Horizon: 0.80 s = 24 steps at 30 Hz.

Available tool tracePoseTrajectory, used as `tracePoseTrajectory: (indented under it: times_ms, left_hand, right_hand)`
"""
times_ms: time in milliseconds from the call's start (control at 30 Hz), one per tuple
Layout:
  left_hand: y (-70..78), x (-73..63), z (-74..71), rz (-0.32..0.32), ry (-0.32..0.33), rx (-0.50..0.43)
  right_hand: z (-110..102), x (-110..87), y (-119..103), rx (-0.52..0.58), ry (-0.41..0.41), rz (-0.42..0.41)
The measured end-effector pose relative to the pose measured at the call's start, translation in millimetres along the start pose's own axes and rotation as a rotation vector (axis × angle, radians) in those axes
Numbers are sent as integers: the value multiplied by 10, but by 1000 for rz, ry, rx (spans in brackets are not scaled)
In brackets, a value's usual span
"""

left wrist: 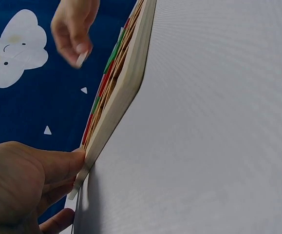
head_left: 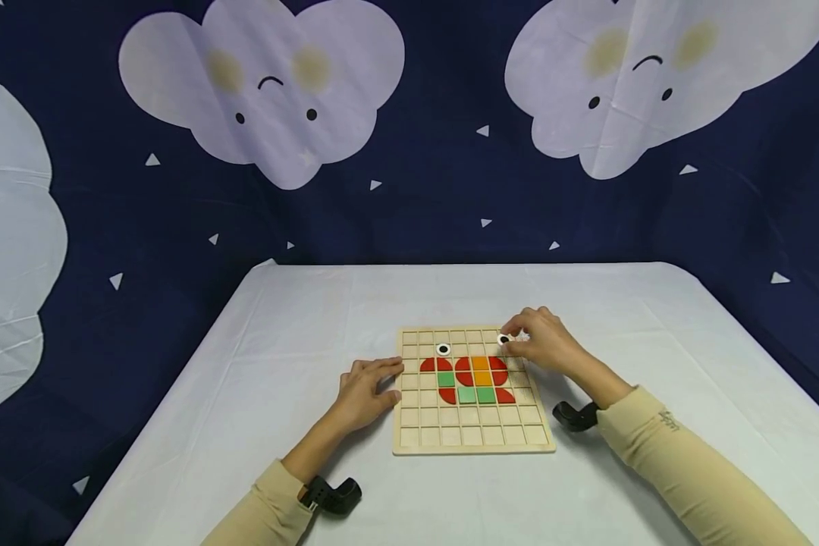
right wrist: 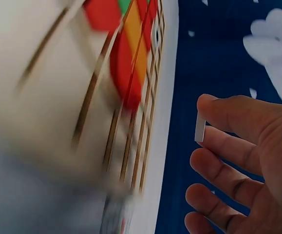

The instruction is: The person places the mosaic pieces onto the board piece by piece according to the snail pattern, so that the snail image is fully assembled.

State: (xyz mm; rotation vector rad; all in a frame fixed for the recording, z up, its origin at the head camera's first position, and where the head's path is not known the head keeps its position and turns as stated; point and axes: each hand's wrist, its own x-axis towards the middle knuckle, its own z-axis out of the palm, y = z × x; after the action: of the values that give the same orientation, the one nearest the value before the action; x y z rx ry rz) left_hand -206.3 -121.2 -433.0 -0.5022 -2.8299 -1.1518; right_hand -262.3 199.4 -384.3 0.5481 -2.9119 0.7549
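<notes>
A square wooden grid board (head_left: pixel 470 435) lies on the table, with red, green and orange tiles set in its cells. At the board's left edge, my left hand (head_left: pixel 365 394) rests its thumb and fingertips against the side. My right hand (head_left: pixel 542 339) is over the board's far right corner and pinches a white eye tile (head_left: pixel 503 340) with a black dot between thumb and index finger. Edge-on in the right wrist view, that eye tile (right wrist: pixel 199 127) stands clear of the board. Another eye tile (head_left: pixel 444 349) lies on the board, above the red half-rounds (head_left: pixel 437 365).
A white cloth covers the table (head_left: pixel 314 303). Behind it hangs a dark blue curtain (head_left: pixel 444 220) with pale clouds and small triangles. Black wrist-camera mounts (head_left: pixel 337 497) sit under both forearms.
</notes>
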Motion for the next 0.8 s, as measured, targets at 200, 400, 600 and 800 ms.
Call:
tracePoseTrajectory:
  times_ms: [200, 400, 600, 800]
  left_hand:
    - [-1, -1, -5, 2, 1, 11]
    - [-23, -3, -9, 6, 1, 23]
    - [-38, -11, -5, 13, 0, 35]
    - [-22, -7, -9, 14, -1, 31]
  right_hand:
    - [238, 243, -357, 2, -57, -51]
    - [432, 417, -593, -43, -80, -118]
    - [588, 528, -746, -59, -128, -116]
    - [647, 602, -831, -66, -152, -103]
